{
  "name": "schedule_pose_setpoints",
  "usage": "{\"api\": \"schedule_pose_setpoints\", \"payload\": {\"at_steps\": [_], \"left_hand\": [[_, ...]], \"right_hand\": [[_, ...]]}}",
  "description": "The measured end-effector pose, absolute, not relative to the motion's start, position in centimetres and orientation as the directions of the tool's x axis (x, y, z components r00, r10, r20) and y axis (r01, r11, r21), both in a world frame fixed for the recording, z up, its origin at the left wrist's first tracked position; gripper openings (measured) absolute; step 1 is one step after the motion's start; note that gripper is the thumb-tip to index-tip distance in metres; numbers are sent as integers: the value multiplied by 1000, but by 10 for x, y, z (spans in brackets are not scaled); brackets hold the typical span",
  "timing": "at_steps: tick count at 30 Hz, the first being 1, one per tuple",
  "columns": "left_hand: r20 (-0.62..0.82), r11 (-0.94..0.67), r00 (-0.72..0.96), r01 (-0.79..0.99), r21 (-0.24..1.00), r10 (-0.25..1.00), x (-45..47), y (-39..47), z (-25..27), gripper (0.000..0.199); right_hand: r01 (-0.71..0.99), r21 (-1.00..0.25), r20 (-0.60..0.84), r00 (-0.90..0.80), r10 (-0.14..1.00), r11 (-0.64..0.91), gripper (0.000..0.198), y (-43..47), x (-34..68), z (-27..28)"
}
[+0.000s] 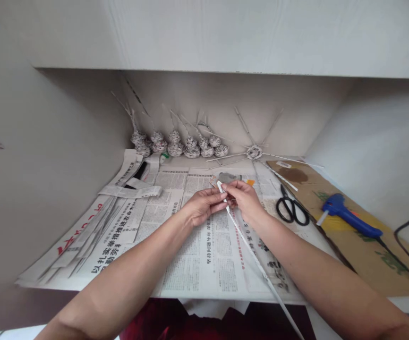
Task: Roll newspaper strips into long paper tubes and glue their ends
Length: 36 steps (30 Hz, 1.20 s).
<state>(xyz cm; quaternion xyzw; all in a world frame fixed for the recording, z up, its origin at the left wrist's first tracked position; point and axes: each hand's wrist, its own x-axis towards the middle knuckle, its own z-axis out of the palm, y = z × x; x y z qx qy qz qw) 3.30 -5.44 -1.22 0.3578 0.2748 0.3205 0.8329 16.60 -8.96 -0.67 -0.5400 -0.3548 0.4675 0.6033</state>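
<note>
A long, thin rolled newspaper strip (247, 243) runs from between my fingers down past the table's front edge at the lower right. My left hand (206, 204) pinches it near its upper end. My right hand (243, 198) closes on the same end from the other side, thumb against the paper. The two hands nearly touch, above the newspaper sheets (190, 255) that cover the tabletop. Some of the right fingertips are hidden behind the strip and the thumb.
Several woven paper gourds (191, 147) line the back wall beside a spoked woven piece (254, 152). Cut newspaper strips (94, 226) lie at left. Black scissors (292, 210) rest right of my hands, near a blue glue gun (349, 217) on cardboard (367, 257).
</note>
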Motion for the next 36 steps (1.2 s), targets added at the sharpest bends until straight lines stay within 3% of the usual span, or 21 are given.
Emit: {"api": "schedule_pose_setpoints", "payload": {"at_steps": [9,17,22,25,27,29,31,34,36], "left_hand": [[-244,510,582,-350,786,776,36,-54,-16,9],[-249,483,554,-328,812,794,34,-49,-23,23],[-241,486,565,-334,808,789,35,-49,-26,25],[-249,498,574,-328,803,780,35,-47,-26,26],[-244,502,576,-343,794,780,35,-46,-25,26],[-245,500,563,-358,789,789,35,-45,-23,25],[-242,496,554,-371,785,797,35,-44,-22,24],[-228,495,563,-382,780,794,35,-44,-22,26],[-221,493,570,-380,783,791,35,-45,-23,27]], "right_hand": [[-212,-973,28,298,954,95,31,-87,163,-9],[30,-971,233,306,923,235,28,-84,169,-20],[62,-979,202,224,953,193,30,-86,170,-19],[294,-947,181,164,970,127,28,-96,185,-13],[550,-827,214,115,970,117,26,-112,208,-8],[768,-638,290,170,942,58,21,-135,242,-3],[903,-402,358,311,880,-155,20,-163,284,1],[848,-67,400,505,765,-526,32,-206,341,3],[761,34,325,604,728,-647,43,-227,366,1]]}}
